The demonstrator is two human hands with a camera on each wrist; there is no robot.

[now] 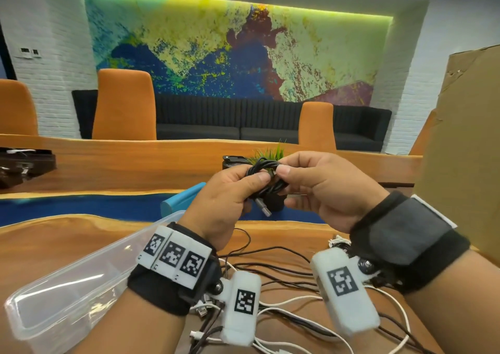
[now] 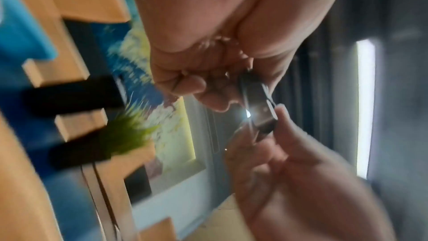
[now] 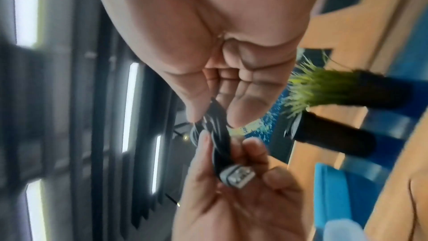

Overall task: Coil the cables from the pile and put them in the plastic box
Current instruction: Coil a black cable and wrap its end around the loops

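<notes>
A coiled black cable (image 1: 266, 176) hangs in the air between both hands above the wooden table. My left hand (image 1: 232, 194) grips the bundle from the left, and a silver USB plug (image 1: 265, 209) sticks out below it. My right hand (image 1: 305, 183) pinches the coil's top between thumb and forefinger. The right wrist view shows the black cable (image 3: 219, 146) and its USB plug (image 3: 238, 178) close up. A clear plastic box (image 1: 67, 280) stands open at the lower left. The pile of black and white cables (image 1: 292, 286) lies on the table beneath my wrists.
A blue box (image 1: 181, 200) sits behind the plastic box. A small potted grass plant (image 1: 270, 153) and a black cup (image 1: 233, 161) stand behind the hands. A tall cardboard sheet (image 1: 465, 150) rises at the right. Orange chairs (image 1: 124, 104) line the far table edge.
</notes>
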